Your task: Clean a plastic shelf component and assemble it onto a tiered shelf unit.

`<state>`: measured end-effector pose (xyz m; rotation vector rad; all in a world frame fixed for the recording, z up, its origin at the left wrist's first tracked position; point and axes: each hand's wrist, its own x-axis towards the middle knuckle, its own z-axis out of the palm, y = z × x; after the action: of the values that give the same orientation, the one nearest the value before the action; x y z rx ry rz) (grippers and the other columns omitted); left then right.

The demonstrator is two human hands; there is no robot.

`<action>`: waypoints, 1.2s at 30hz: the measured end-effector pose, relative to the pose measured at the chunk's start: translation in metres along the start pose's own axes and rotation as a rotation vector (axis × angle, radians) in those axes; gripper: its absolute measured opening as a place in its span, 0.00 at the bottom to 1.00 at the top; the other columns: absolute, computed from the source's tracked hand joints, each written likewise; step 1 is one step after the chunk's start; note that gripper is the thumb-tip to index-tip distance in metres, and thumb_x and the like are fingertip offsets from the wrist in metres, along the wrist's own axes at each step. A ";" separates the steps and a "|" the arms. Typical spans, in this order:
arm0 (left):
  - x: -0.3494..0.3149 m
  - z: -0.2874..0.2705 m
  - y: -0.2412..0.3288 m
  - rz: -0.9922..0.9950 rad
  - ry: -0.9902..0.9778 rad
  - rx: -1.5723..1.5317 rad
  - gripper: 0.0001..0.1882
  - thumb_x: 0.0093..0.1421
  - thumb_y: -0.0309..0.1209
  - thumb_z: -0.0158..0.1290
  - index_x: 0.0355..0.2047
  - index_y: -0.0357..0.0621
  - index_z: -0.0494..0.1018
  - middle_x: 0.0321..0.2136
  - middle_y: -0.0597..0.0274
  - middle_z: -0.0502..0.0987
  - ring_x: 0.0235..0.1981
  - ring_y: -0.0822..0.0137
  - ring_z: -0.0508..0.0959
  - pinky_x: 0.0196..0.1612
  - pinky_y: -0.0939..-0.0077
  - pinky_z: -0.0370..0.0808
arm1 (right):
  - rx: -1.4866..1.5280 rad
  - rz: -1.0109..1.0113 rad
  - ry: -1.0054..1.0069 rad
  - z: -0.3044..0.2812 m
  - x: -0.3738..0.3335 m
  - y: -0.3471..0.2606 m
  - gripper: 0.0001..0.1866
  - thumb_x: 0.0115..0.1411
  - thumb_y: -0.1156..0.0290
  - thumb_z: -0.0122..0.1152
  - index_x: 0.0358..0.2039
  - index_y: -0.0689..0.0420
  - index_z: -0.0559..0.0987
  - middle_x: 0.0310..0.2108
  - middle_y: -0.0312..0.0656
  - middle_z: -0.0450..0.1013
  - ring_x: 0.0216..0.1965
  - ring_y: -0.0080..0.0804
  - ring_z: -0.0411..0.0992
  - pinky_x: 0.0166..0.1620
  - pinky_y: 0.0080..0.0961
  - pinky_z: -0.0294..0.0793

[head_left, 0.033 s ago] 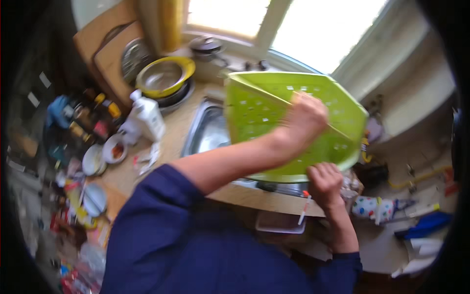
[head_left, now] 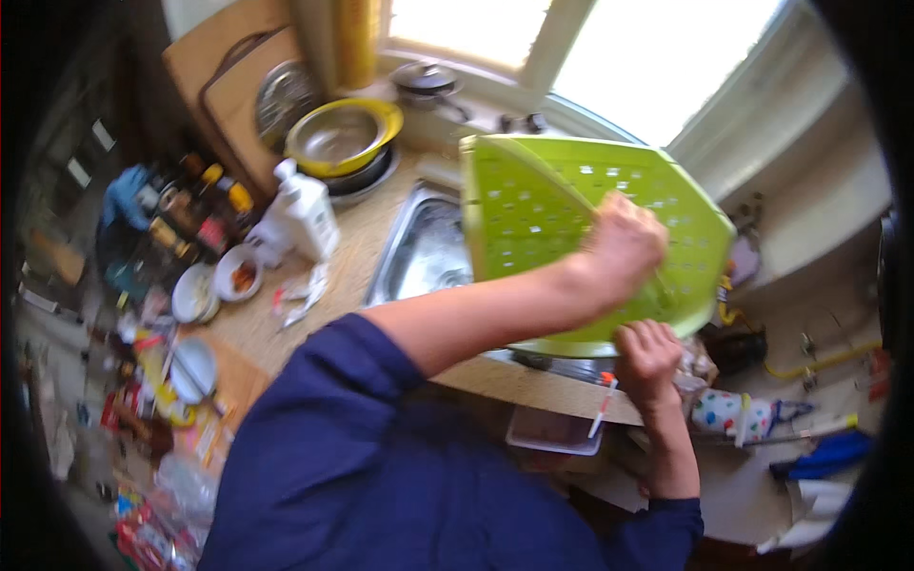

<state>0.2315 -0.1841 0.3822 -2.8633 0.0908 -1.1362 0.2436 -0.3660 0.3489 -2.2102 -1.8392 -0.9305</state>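
Note:
A lime-green plastic basket (head_left: 533, 200) with square holes is held tilted up over the right part of the sink, its hollow side facing me. My left hand (head_left: 624, 243) reaches across from the left, its fist closed around a thin light-green bar (head_left: 557, 181) that slants across the basket. I cannot tell whether the bar is joined to it. With its fingers curled over the near rim, my right hand (head_left: 650, 360) grips the basket from below right. The metal sink (head_left: 433, 243) shows to its left, partly hidden.
Left on the counter stand a white bottle (head_left: 307, 214), a yellow bowl (head_left: 386, 119), small bowls (head_left: 238, 274) and several dark bottles (head_left: 176, 205). Cutting boards (head_left: 243, 109) lean behind. A lidded pot (head_left: 426, 81) sits by the window. Below the counter edge is a clear plastic tub (head_left: 552, 433).
The whole scene sits slightly further right in the picture. Across the basket, the bar slants more steeply. Both hands keep their grip.

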 end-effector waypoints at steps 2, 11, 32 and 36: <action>-0.024 -0.011 0.005 0.070 -0.093 -0.161 0.10 0.55 0.30 0.53 0.38 0.44 0.74 0.32 0.60 0.77 0.37 0.64 0.78 0.45 0.60 0.71 | 0.053 -0.025 0.048 0.016 -0.004 0.000 0.05 0.44 0.79 0.58 0.25 0.56 0.74 0.24 0.40 0.72 0.26 0.37 0.72 0.29 0.33 0.69; -0.227 -0.024 -0.063 -0.416 0.354 -0.543 0.07 0.52 0.23 0.57 0.33 0.40 0.77 0.25 0.56 0.78 0.29 0.59 0.79 0.34 0.68 0.76 | -0.047 0.066 -0.027 0.011 -0.050 0.012 0.08 0.44 0.82 0.57 0.28 0.58 0.75 0.29 0.42 0.75 0.31 0.41 0.75 0.37 0.36 0.72; -0.477 0.030 -0.246 -1.170 -0.524 -0.053 0.14 0.54 0.25 0.52 0.42 0.42 0.72 0.44 0.44 0.72 0.45 0.45 0.73 0.47 0.57 0.71 | 0.044 0.256 -0.032 0.009 -0.066 -0.021 0.09 0.43 0.82 0.57 0.28 0.58 0.74 0.23 0.45 0.71 0.25 0.44 0.71 0.31 0.34 0.69; -0.467 0.029 -0.253 -1.293 -0.371 -0.169 0.07 0.55 0.26 0.51 0.36 0.43 0.73 0.40 0.43 0.73 0.40 0.45 0.75 0.43 0.56 0.72 | 0.044 0.276 -0.084 0.009 -0.067 -0.027 0.09 0.42 0.82 0.57 0.27 0.58 0.73 0.23 0.45 0.71 0.26 0.44 0.72 0.31 0.34 0.70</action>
<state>-0.0795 0.1045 0.0622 -3.0750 -1.9406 -0.5469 0.2173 -0.4118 0.2996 -2.4273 -1.5137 -0.7485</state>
